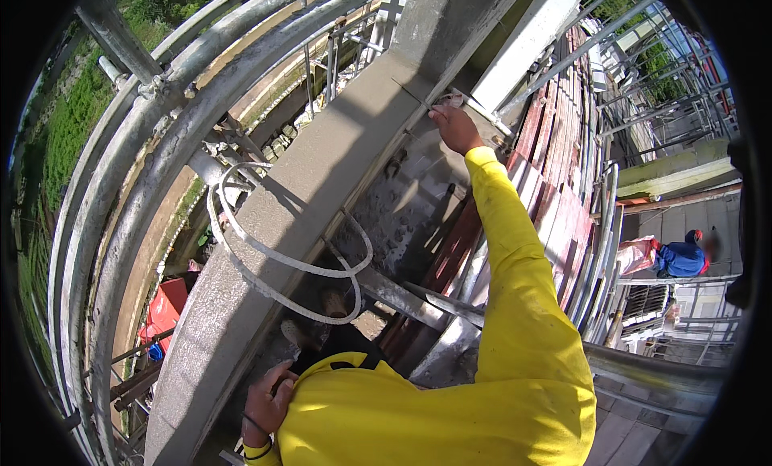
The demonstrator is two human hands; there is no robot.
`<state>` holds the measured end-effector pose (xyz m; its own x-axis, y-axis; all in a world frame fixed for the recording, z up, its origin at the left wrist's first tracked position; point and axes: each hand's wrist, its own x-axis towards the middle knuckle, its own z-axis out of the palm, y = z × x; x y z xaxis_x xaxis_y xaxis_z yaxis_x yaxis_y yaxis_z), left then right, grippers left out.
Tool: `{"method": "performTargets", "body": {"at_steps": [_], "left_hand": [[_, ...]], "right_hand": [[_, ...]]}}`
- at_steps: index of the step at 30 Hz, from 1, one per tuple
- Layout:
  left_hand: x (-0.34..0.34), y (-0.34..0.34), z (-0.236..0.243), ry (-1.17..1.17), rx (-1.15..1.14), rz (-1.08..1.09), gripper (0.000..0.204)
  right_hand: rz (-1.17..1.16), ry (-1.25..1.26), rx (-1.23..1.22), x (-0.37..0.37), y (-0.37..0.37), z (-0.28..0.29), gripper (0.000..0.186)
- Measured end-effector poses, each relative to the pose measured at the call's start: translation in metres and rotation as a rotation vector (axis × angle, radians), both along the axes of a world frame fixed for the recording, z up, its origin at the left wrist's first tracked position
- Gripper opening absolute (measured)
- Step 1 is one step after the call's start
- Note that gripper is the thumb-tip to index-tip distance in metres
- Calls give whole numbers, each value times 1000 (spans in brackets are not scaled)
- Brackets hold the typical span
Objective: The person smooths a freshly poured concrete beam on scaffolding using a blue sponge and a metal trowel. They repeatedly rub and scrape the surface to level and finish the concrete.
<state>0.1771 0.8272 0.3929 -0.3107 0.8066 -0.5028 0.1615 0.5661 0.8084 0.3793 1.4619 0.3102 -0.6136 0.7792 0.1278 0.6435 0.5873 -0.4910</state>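
Observation:
My right hand [457, 128] reaches out at the far end of a grey concrete ledge [354, 128], closed on a thin, dark, straight tool [412, 93]. The tool lies across the ledge's smooth, damp-looking top, close to a concrete column [450, 24]; its exact kind is too small to make out. Down by my waist, my left hand [269, 398] rests against my yellow shirt, fingers loosely bent and apart, with nothing visible in it. A pale rope [297, 261] loops over the ledge between my hands.
Curved-looking scaffold pipes [153, 136] run along the left. Reddish planks [555, 120] and more pipes are stacked on the right. A metal bar [402, 297] crosses near my feet. A red container [167, 305] sits below left. Another person in blue [679, 255] is at far right.

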Motion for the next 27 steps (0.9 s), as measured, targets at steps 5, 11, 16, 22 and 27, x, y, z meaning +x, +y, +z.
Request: {"method": "performTargets", "body": {"at_steps": [5,11,16,22,27], "left_hand": [[3,-8,-3,27,28,43,37],[0,-34,-18,9,-41,85,35],[4,-54,-24,-23,-86,133,35],[3,-51,26,140,160,-171,37],[18,-36,45,586,708,128,57]], "right_hand": [[127,192,-178,-1,-69,3,42],[-357,952,-750,10,-139,-60,36],[-650,972,-447,16,-239,-71,38],[-201,1334,-294,-21,-346,106,32],[290,1396,-632,-85,-453,157,31]]}}
